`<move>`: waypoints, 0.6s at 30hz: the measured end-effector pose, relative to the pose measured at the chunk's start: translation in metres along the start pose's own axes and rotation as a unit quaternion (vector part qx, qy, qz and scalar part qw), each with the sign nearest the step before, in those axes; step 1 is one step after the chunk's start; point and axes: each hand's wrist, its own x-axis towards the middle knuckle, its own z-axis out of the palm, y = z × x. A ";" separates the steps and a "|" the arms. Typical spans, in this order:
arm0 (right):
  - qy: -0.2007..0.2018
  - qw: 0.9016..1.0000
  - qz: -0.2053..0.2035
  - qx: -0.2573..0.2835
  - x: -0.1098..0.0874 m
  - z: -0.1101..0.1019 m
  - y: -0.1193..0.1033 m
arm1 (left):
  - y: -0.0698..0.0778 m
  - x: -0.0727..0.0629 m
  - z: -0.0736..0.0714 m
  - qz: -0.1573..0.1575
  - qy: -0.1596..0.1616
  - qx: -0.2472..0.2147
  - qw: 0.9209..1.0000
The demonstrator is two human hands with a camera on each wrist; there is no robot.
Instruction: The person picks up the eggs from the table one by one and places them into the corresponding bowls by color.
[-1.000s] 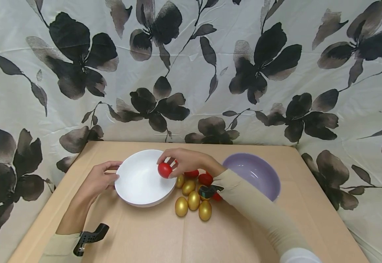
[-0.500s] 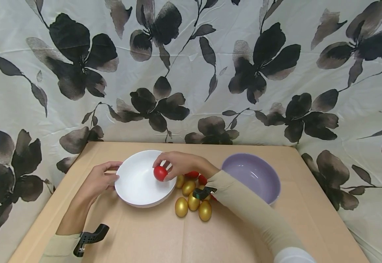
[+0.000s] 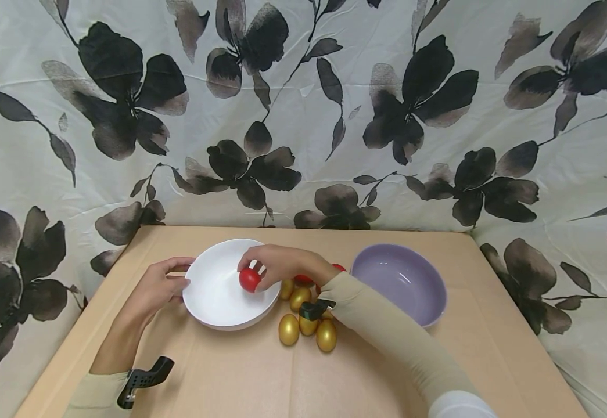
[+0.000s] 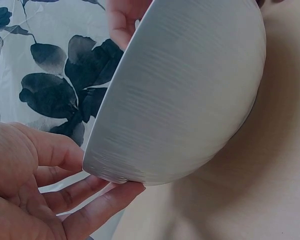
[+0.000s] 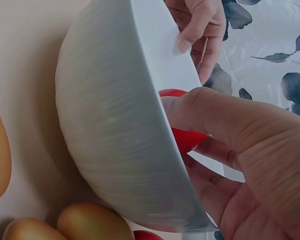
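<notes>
My right hand (image 3: 277,264) pinches a red egg (image 3: 250,280) between thumb and fingers, over the right part of the white bowl (image 3: 214,296). In the right wrist view the egg (image 5: 190,140) sits partly below the bowl's rim, half covered by the thumb. My left hand (image 3: 158,283) holds the bowl's left rim, thumb over the inside and fingers against the outer wall (image 4: 180,100). Several golden eggs (image 3: 288,329) lie on the table right of the bowl. Red eggs (image 3: 303,280) behind them are partly hidden by my right wrist.
A purple bowl (image 3: 402,278) stands at the right of the wooden table (image 3: 219,371), partly behind my right sleeve (image 3: 387,331). A floral cloth (image 3: 324,116) hangs behind the table's far edge.
My right hand has moved left and slightly down with the red egg, further over the white bowl. My left hand stays on the rim.
</notes>
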 end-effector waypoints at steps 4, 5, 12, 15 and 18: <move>-0.002 1.000 0.007 -0.027 0.003 0.002 -0.002 | 0.000 0.001 0.000 -0.001 -0.001 -0.003 1.000; -0.003 0.999 0.009 -0.035 0.004 0.002 -0.002 | 0.000 0.001 0.000 -0.002 -0.001 -0.003 1.000; -0.017 0.998 0.022 -0.056 0.012 0.007 -0.005 | 0.001 0.001 0.000 -0.005 -0.003 -0.005 1.000; -0.022 0.997 0.026 -0.068 0.016 0.010 -0.004 | 0.001 0.002 0.000 -0.007 -0.002 -0.006 1.000; -0.026 0.995 0.024 -0.090 0.020 0.013 -0.003 | 0.001 0.003 0.001 -0.011 -0.002 -0.006 1.000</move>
